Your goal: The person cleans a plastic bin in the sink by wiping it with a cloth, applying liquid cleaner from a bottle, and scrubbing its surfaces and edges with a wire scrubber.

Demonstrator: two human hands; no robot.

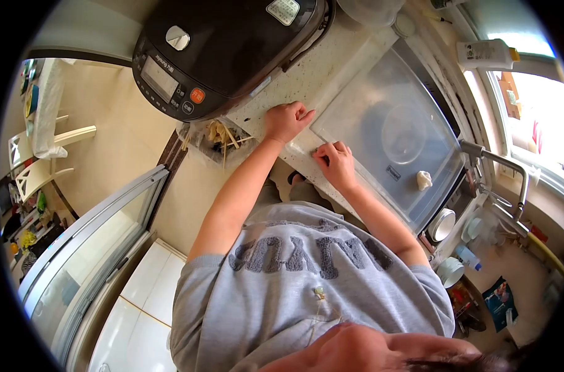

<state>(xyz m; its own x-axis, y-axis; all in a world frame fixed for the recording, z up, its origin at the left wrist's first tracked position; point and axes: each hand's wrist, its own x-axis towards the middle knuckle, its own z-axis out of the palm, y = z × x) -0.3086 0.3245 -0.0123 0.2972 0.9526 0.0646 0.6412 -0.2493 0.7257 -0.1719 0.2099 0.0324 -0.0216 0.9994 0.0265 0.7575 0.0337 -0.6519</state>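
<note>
My left hand is over the speckled white countertop, its fingers curled in and the thumb side facing the right hand. Close by, my right hand is held near the front left corner of a translucent plastic mat, fingers bent and pressed together. Whatever either hand holds, if anything, is hidden by the fingers. The two hands are apart. A small white lump, dough-like, lies on the right part of the mat.
A black rice cooker stands left of the mat. Below it hangs a plastic bag with wooden sticks. A faucet, a white bottle and a round white-lidded container are at the right. A glass sliding door is at left.
</note>
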